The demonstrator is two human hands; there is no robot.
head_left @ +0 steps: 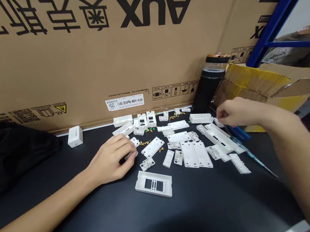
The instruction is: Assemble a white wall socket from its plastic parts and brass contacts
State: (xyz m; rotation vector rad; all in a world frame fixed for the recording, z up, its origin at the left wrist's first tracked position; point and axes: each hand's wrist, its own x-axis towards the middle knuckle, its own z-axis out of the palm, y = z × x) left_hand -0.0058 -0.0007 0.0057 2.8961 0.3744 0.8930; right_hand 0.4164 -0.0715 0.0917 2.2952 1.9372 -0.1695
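My left hand [113,160] rests low over the table with its fingers curled and the thumb near the fingertips. Whatever lies under those fingers is mostly hidden. At the right, my right hand [235,112] pinches a small white plastic piece [219,122]. Between the hands lie several white plastic housing parts: a flat cover plate [152,147], a pair of plates side by side [196,154], and a long frame [220,139]. Nearest to me is a hollow white cover with two square openings [154,192]. Small brass contacts [144,143] are scattered among them.
A large cardboard box [92,71] walls off the back. A black bottle [210,81] stands at the back right, beside a taped carton [256,84]. A blue screwdriver [254,157] lies at the right. Black cloth [10,150] and a white block [75,136] are at the left.
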